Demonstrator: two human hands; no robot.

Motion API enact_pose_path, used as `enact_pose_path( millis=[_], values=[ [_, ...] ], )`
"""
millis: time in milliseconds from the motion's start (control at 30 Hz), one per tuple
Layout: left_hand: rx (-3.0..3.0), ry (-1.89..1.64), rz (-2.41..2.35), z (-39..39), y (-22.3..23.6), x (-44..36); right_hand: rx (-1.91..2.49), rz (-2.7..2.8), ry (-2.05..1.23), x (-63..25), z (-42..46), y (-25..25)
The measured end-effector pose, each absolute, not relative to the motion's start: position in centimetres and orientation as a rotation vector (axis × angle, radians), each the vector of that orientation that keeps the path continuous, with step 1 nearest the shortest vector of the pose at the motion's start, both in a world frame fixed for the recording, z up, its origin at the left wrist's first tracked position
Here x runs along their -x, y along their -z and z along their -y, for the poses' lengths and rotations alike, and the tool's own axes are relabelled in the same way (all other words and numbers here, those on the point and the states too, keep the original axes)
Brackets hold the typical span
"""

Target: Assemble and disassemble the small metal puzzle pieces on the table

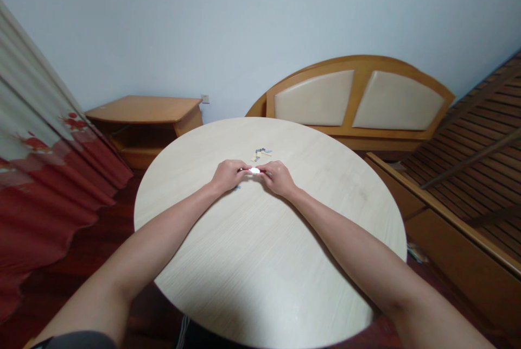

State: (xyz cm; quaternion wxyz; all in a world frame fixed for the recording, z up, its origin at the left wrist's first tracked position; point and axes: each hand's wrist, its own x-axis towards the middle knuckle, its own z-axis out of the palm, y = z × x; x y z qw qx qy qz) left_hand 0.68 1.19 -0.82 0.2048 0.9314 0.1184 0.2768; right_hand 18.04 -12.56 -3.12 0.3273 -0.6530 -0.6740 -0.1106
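Between my two hands is a small bright white piece (pixel 254 171), too overexposed to show its kind. My left hand (pixel 231 173) pinches its left end with thumb and fingers. On the other side, my right hand (pixel 278 177) grips the right end the same way. Dark reddish edges show beside the fingertips. Just beyond the hands lies a little group of small tan and grey pieces (pixel 260 154), too small to name. A small blue-grey piece (pixel 237 188) rests on the table below my left hand, partly covered by it.
The hands are over a round pale wooden table (pixel 252 262). Behind it stand a low wooden cabinet (pixel 148 109) and a padded headboard (pixel 313 99). A red and white curtain (pixel 52 175) hangs at left; a slatted bed frame (pixel 459 159) stands at right.
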Motion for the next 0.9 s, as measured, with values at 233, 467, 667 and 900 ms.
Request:
enact_pose_path(
  millis=[233,467,667,900],
  values=[
    [-2.583,-0.776,-0.315,-1.1,0.7,-0.6,1.718,1.779,0.286,-18.1,12.6,3.1],
    [-2.585,-0.778,-0.334,-1.2,0.6,-0.7,1.702,1.731,0.255,-17.9,12.7,3.2],
    [-2.528,-0.758,-0.494,-2.7,-0.4,0.0,1.618,1.584,0.251,-17.5,12.9,2.8],
    [-2.556,-0.594,-0.731,-4.5,-0.5,0.8,1.657,1.577,0.244,-17.5,12.9,2.9]
  ],
)
